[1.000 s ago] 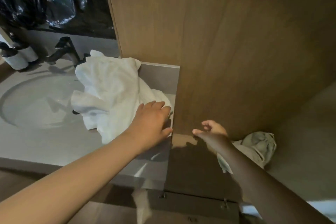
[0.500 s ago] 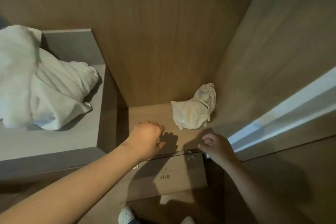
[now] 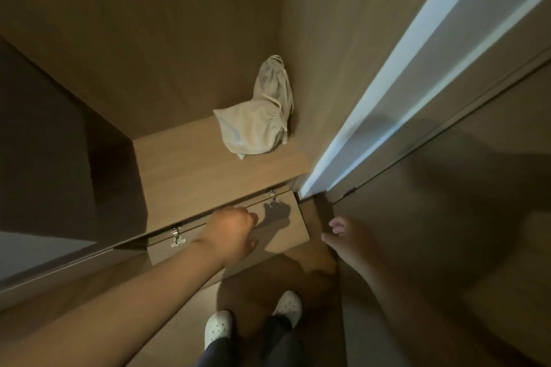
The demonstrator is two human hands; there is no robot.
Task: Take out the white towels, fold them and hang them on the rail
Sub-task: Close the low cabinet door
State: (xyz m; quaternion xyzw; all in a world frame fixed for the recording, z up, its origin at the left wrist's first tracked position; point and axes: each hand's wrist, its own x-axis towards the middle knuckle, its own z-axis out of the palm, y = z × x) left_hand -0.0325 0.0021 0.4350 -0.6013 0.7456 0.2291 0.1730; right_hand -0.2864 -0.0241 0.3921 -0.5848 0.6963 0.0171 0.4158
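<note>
White towels: none in view; expect soft, light, limp cloth, taken by the corners; your left hand (image 3: 232, 235) curls fingers over the hinged brown wooden flap (image 3: 293, 226), right hand (image 3: 348, 241) loosely curled, empty.

I see a beige drawstring bag (image 3: 255, 125) slumped in the back right corner of a wooden shelf (image 3: 190, 170), leaning against the wall. Along the shelf's front edge sits a wooden flap (image 3: 293, 232) with two metal hinges (image 3: 176, 237); a white strip (image 3: 402, 74) runs down the right
</note>
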